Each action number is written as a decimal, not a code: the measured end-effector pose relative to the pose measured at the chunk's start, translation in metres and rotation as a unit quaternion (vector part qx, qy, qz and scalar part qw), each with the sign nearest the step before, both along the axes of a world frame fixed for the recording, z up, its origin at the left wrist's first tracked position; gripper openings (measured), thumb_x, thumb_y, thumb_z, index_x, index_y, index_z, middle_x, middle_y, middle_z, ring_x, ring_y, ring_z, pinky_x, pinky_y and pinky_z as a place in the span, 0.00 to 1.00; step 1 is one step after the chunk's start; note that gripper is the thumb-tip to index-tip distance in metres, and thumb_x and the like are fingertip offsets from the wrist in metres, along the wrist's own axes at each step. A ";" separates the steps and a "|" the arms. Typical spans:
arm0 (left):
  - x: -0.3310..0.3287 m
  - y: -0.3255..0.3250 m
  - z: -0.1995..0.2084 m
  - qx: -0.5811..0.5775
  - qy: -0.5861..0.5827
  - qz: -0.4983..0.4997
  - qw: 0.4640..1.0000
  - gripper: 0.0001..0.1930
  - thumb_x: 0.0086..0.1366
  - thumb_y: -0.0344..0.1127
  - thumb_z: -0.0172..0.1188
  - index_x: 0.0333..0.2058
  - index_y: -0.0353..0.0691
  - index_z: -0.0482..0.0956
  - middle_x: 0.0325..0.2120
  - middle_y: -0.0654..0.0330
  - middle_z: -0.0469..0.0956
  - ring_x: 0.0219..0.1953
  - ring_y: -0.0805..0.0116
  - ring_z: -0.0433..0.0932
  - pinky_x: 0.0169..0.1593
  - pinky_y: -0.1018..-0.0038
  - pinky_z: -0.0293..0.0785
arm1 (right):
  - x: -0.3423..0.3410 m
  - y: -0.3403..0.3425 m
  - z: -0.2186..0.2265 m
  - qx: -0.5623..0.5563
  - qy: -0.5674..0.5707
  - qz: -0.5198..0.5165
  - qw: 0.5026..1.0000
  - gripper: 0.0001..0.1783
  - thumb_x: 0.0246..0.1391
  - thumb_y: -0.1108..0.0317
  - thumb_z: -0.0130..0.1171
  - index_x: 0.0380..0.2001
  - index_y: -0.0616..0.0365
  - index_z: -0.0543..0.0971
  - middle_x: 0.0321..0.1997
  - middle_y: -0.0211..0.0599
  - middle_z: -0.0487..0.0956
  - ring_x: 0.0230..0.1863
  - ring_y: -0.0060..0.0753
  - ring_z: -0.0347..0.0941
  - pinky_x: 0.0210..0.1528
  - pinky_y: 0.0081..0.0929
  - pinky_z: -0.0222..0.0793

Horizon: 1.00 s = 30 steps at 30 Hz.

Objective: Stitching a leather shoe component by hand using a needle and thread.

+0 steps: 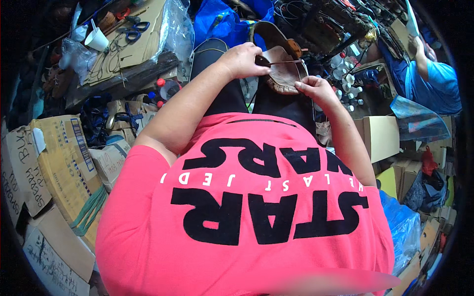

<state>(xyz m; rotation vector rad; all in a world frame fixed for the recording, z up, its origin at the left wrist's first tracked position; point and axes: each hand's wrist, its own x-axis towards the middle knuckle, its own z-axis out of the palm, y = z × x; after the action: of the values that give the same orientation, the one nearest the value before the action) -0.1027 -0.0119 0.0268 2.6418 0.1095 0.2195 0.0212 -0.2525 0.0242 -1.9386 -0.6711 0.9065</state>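
A brown leather shoe rests across my dark-trousered knees, its rounded end with a puckered, stitched rim turned toward me. My left hand is closed round the dark handle of an awl, whose thin shaft reaches rightward over the shoe. At the shoe's right rim, my right hand pinches the edge between thumb and fingers. Any thread in that pinch is too fine to make out.
On the left, a cardboard-topped surface holds blue-handled scissors and a white cup. Cardboard boxes crowd my left side. Several small bottles stand right of the shoe. A person in blue sits at far right.
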 end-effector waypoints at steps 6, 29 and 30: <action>0.002 -0.025 0.022 0.097 0.053 0.086 0.990 0.23 0.50 0.56 0.60 0.29 0.38 0.78 0.31 0.52 0.76 0.35 0.53 0.76 0.43 0.62 0.72 | -0.003 0.009 0.031 -0.058 -0.005 0.048 0.997 0.12 0.50 0.58 0.64 0.25 0.54 0.76 0.22 0.16 0.70 0.23 0.10 0.60 0.25 0.13 0.53; -0.046 0.170 0.030 -0.168 0.094 0.391 0.900 0.12 0.55 0.40 0.61 0.27 0.35 0.76 0.22 0.61 0.77 0.25 0.72 0.73 0.32 0.74 0.69 | 0.012 0.052 -0.012 0.048 -0.106 0.042 0.992 0.15 0.49 0.61 0.60 0.22 0.63 0.77 0.21 0.42 0.75 0.24 0.34 0.71 0.29 0.30 0.65; -0.046 0.161 0.041 -0.108 0.340 0.372 0.857 0.15 0.55 0.43 0.63 0.27 0.35 0.76 0.20 0.61 0.77 0.22 0.71 0.73 0.29 0.72 0.69 | 0.013 0.051 -0.011 0.046 -0.127 0.053 0.989 0.15 0.49 0.60 0.60 0.22 0.63 0.77 0.22 0.44 0.75 0.25 0.38 0.72 0.30 0.31 0.66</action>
<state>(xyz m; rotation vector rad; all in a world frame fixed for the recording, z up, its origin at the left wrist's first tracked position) -0.1490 0.1489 0.0673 2.1964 1.3060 -0.4693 0.0344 -0.2011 0.0131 -1.9678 -0.9546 0.6837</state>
